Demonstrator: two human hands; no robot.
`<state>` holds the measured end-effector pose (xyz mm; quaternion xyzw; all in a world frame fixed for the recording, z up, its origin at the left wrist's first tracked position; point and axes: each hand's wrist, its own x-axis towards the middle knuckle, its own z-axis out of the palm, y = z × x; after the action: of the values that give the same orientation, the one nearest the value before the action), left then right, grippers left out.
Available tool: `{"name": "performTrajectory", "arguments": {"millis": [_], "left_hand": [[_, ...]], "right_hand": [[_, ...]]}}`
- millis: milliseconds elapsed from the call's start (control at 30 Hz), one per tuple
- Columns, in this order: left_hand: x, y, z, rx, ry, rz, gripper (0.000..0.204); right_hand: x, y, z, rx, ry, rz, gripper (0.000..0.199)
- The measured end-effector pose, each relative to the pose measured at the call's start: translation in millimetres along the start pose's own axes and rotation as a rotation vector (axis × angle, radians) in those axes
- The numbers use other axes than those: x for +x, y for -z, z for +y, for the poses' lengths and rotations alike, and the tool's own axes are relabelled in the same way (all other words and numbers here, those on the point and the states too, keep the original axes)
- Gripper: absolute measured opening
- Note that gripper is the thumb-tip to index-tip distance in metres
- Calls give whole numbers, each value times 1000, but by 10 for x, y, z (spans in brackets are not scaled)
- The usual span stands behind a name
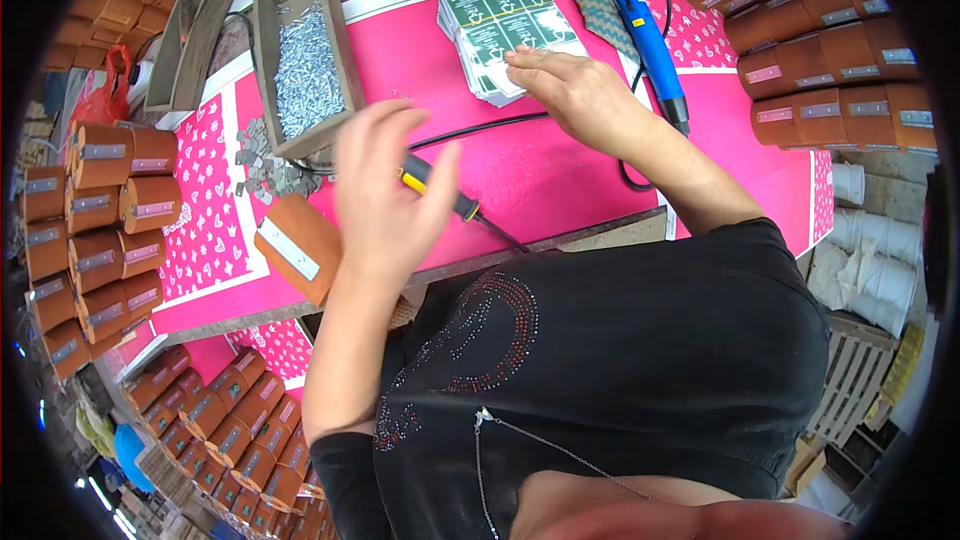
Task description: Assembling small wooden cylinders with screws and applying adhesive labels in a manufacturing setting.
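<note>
My left hand, blurred by motion, has its fingers apart above the pink table. Under its thumb a black-and-yellow screwdriver lies with its shaft toward the table's near edge. Next to my left wrist rests a terracotta-coloured pot on its side, a pale metal plate along it. My right hand reaches over a stack of green-and-white printed cards. Its fingers are bent together at the right near part of the stack, on the top card; the fingertips are partly hidden.
A wooden box holds many small metal screws. Small grey metal pieces lie beside it. A blue power screwdriver with a black cord lies at the right. Terracotta pots are stacked at left and right.
</note>
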<state>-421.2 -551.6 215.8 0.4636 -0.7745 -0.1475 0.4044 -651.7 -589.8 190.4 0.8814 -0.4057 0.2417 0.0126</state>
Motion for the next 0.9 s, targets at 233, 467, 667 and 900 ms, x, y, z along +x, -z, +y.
{"name": "performTrajectory", "arguments": {"millis": [233,467,667,900], "left_hand": [[215,-621,-51,-174,-133,-127,31],[171,-698,-132,-234,3,-78,31],[112,-809,-153,-218,9,-108,33],[95,-800,-155,-403,146,-168,36]], "right_hand": [[-15,34,86,189,-41,-29,17],[95,76,44,290,-209,149,9],[-3,6,-84,221,-118,153,12],[-132,-9,-235,213,-140,159,10]]}}
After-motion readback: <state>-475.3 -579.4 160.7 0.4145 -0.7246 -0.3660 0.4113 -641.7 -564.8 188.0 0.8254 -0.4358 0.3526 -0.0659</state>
